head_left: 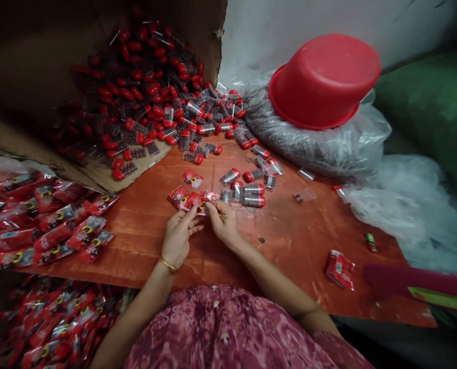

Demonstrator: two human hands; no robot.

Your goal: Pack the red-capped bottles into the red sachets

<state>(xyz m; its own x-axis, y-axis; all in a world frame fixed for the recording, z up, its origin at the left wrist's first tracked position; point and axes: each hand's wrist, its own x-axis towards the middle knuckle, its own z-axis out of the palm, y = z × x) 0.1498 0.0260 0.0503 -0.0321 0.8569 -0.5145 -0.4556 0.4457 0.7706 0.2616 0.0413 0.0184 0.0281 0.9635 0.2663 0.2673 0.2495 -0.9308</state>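
The orange table (290, 251) shows open surface between its middle and right edge; a cardboard box (201, 36) stands at its far left. Over its middle, the left hand (177, 234) and right hand (225, 223) pinch a red packet (201, 206) between their fingertips.

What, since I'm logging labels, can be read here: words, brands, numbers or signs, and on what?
No text is legible.
Held red packet: print too small.
Loose red packet beyond it: pale lettering, too blurred.
Piled packets at left: print too small.
Crumpled packet at right: pale label, unreadable.
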